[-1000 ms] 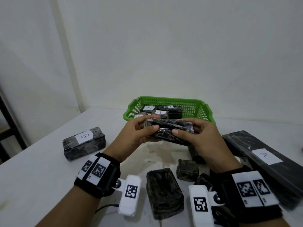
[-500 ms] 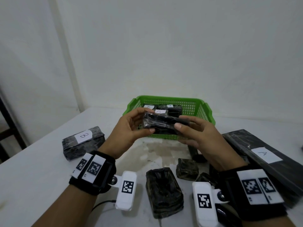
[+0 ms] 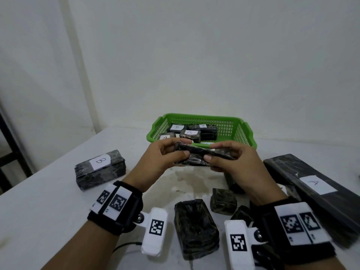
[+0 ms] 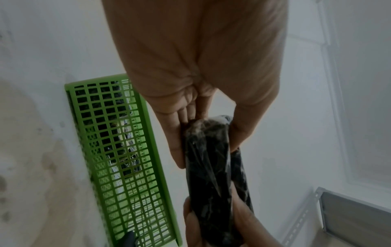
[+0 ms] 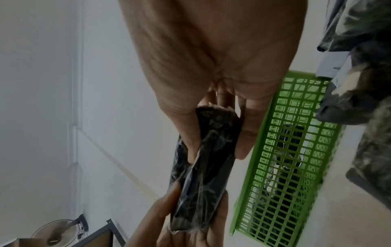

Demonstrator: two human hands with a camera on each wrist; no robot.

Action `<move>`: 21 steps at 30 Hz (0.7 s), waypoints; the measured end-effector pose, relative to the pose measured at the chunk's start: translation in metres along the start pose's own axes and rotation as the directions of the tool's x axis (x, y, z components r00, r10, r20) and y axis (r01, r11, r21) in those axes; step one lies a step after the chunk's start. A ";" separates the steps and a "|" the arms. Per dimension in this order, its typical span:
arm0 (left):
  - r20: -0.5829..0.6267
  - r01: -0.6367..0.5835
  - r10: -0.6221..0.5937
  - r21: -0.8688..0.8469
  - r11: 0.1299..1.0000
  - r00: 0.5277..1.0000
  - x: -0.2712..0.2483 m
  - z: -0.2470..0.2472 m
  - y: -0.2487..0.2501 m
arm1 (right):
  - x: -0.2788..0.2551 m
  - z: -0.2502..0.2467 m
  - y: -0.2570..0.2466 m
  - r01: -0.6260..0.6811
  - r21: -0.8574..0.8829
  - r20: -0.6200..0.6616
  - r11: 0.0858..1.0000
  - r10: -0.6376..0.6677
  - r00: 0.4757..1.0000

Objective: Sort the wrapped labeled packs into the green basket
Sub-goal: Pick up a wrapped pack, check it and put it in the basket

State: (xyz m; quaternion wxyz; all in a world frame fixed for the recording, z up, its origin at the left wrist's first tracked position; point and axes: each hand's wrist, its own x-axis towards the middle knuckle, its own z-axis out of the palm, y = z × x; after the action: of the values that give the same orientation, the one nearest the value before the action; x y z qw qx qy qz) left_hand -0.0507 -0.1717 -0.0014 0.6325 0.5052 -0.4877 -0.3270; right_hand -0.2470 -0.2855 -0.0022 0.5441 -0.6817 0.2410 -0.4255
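White bench point(image 3: 39, 207) carries everything; brownish stain point(image 3: 187, 180) on its middle. Plain white wall point(image 3: 194, 55) behind. Dark frame point(image 3: 9, 152) at far left edge. Thin black cable point(image 3: 124, 245) lies on bench near front. In right wrist view, round fan point(image 5: 57, 232) and cardboard box point(image 5: 25, 242) low in corner, blurred.

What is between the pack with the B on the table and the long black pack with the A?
In the head view, both hands, left hand and right hand, hold a wrapped pack between the B pack and the long A pack.
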 end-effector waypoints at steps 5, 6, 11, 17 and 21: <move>-0.021 -0.029 0.030 0.012 0.999 0.999 0.000 -0.002 0.002 | -0.002 0.002 -0.003 -0.005 0.002 0.020 1.000 0.004 1.000; -0.032 -0.033 0.032 -0.006 0.999 0.999 0.000 -0.003 0.003 | -0.002 0.000 -0.005 -0.006 -0.005 0.034 1.000 0.006 0.999; -0.012 0.017 -0.018 -0.125 0.992 1.000 0.001 -0.007 0.005 | -0.001 -0.008 -0.007 0.011 0.000 0.005 1.000 -0.011 1.000; 0.010 -0.029 0.030 -0.064 0.998 1.000 0.000 -0.009 0.003 | -0.005 -0.005 -0.009 0.034 -0.084 0.015 0.996 -0.033 0.999; 0.023 -0.086 0.086 0.016 0.996 0.996 -0.002 -0.007 0.005 | -0.003 -0.002 -0.007 0.058 -0.072 0.000 0.996 -0.058 0.998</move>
State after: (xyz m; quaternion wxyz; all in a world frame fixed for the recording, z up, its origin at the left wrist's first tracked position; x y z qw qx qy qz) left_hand -0.0446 -0.1662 0.0031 0.6361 0.4853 -0.5188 -0.3012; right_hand -0.2513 -0.2821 0.0035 0.5062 -0.7072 0.2369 -0.4330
